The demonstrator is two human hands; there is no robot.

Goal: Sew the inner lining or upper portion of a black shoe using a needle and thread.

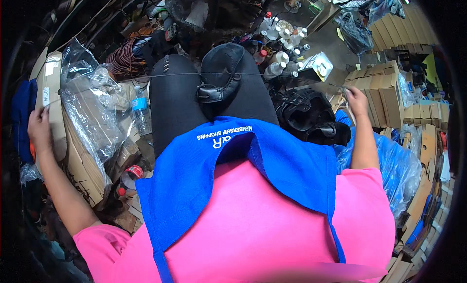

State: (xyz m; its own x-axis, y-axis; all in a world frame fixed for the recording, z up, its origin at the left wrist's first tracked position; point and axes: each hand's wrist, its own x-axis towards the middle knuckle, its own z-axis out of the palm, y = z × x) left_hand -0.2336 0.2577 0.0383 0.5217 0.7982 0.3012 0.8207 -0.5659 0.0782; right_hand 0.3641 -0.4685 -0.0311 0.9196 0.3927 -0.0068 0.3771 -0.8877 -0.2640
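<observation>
Left hand (40,128) is far out to the side, fingers pinched on a taut thread (160,76); the hand sits against a cardboard stack (54,112) with a crumpled clear bag (90,105) lying over it. Right hand (356,100) is flung out the opposite way, fingers closed on the other end of that same thread, just above a row of small cartons (384,95). The thread runs straight across both knees, passing over a black shoe (221,73) that rests on the lap, on dark trousers above a blue apron (233,166); whether the line passes through the shoe's seam I cannot tell, it is too thin to follow there.

My read: this is the pull-through of a stitch, arms spread to draw the thread tight; the next move would call for bringing both hands back in to the shoe without slackening or snapping the line.

Outward: more black shoes (311,117) heaped by the right knee, a water bottle (141,115) by the left, small bottles (282,44) clustered on the floor beyond. Any needle is too small to make out; the right fingertips are blurred; the picture's rim falls dark and cuts off the clutter on both sides.
</observation>
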